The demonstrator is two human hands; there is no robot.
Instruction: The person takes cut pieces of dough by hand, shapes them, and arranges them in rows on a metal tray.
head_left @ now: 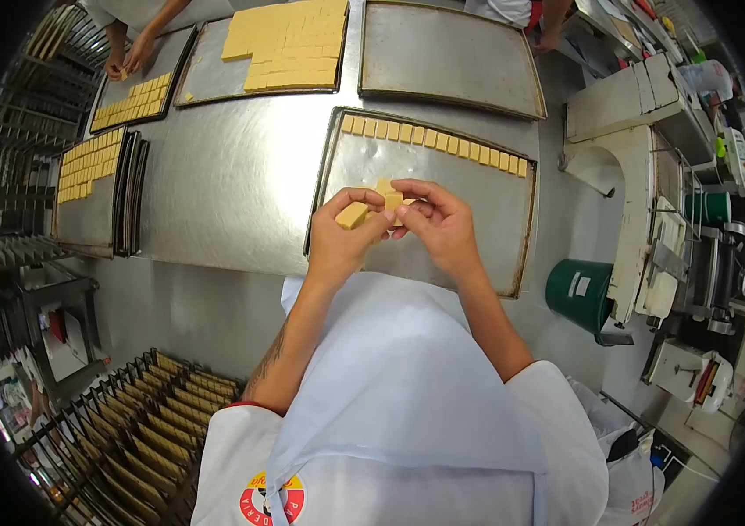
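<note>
Both hands are held over a metal baking tray (469, 197) that has one row of small yellow dough pieces (429, 138) along its far edge. My left hand (346, 232) is closed around a thicker dough block (353, 216) against its curled fingers. Between the fingertips of both hands is a small dough piece (393, 202), which my left thumb touches from the near side. My right hand (442, 228) pinches this piece with thumb and fingers. More dough shows just behind it, partly hidden by the fingers.
At the far side a tray (206, 74) carries a large slab of cut dough (293, 44). Another person's hands (131, 57) work over a tray at far left. Stacked trays (127, 197) stand on the left; a green bucket (579, 294) is at right, a loaded rack (149, 421) lower left.
</note>
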